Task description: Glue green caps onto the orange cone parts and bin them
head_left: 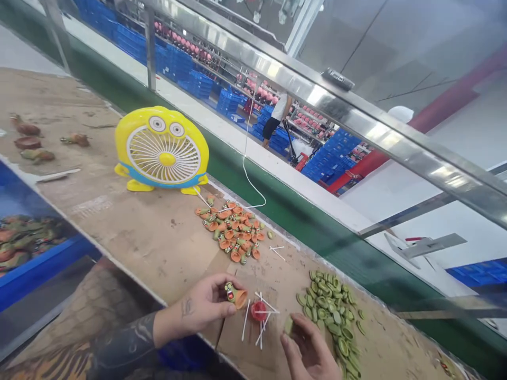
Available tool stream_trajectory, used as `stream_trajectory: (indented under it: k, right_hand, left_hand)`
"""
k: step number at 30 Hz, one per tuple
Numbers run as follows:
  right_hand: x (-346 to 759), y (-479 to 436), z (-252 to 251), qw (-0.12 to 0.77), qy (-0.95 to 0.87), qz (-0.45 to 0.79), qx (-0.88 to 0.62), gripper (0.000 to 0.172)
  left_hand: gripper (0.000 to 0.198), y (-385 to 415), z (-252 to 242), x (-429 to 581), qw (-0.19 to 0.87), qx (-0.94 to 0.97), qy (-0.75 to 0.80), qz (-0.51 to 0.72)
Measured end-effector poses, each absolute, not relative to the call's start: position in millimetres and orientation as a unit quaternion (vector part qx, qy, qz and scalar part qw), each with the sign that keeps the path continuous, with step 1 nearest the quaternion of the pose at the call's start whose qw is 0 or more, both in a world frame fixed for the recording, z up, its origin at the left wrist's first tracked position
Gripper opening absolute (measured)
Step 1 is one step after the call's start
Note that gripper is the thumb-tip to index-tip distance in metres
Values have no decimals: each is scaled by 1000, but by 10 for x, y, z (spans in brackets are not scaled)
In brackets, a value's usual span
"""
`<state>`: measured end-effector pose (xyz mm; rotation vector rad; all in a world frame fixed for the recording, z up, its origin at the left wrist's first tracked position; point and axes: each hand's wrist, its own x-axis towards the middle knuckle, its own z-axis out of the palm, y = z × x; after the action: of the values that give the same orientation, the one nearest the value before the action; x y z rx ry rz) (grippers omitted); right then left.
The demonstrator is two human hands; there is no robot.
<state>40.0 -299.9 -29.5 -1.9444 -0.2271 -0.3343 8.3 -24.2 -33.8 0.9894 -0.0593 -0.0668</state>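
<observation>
My left hand [202, 306] pinches a small green-and-orange figurine [235, 296] with painted eyes and a red mouth; its orange hollow end points right. Between the thumb and fingers of my right hand [309, 348] is a small green oval piece [289, 324], partly covered by the fingers. A small red pot [259, 311] sits between the hands, with cotton swabs [263, 332] lying on and around it. Right of it spreads a pile of green oval pieces [327, 301]. Beyond my left hand lies a heap of similar figurines [233, 227].
A yellow fan [167, 160] stands on the cardboard-covered bench [150, 227], its white cable running across a green belt [277, 211]. A blue crate [59, 264] of parts is at lower left. A metal rail [253, 58] crosses above. Far back, a person [279, 116] stands by blue crates.
</observation>
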Motion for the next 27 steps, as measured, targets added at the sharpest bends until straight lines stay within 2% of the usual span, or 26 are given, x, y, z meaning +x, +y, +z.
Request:
stream_trajectory:
  k: [2,7,13,20,24,27]
  right_hand:
    - [296,-2690,-99,548,-213,-121,-800,27]
    - [165,-2279,192,498,-336,-121,-790,31]
    - [17,-2159,213,512,-316,-138,-787,21]
    - [-179,-2181,265,513,-301,-146,-791,23]
    - [-280,-2274,298,488,-319,-174,-794,20]
    - [-332,-2354,211,459,-321,-213,-801,18]
  left_hand:
    - [50,-248,-257,10,884,464,-45,-28]
    - [44,-261,-136,-149,894,441,-75,-36]
    - [39,-277,-39,-313,882,467,-68,-14]
    - [35,-256,115,-425,792,601,-97,54]
    - [31,-271,144,-499,721,672,-146,83]
    - [33,-314,119,-568,727,671,-132,60]
